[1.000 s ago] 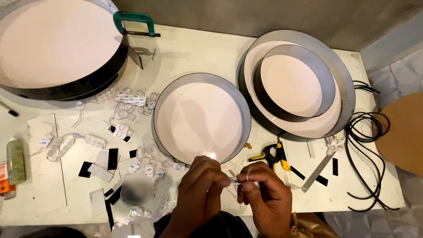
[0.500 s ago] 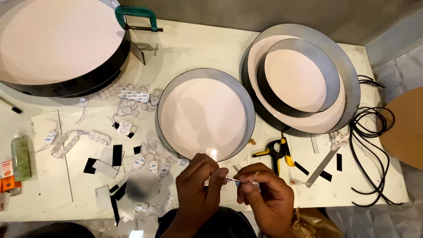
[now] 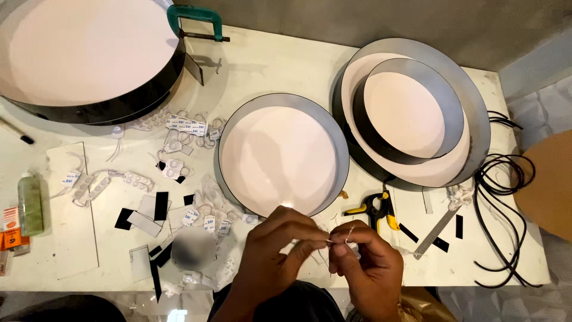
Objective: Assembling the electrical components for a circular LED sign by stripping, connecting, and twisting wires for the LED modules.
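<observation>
Left hand [image 3: 271,250] and right hand [image 3: 369,268] meet above the table [image 3: 286,71] edge. Fingertips of both pinch a thin wire [image 3: 339,238] between them, near the round pan [image 3: 283,158].

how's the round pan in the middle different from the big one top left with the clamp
The middle round pan is smaller and lies whole in view; the big pan runs off the frame's top-left. The middle pan has a thin grey rim and nothing clamped on it; the big pan shows a tall black side wall, gripped by a green clamp. Both are round, with pale faces, on the white table.
</observation>
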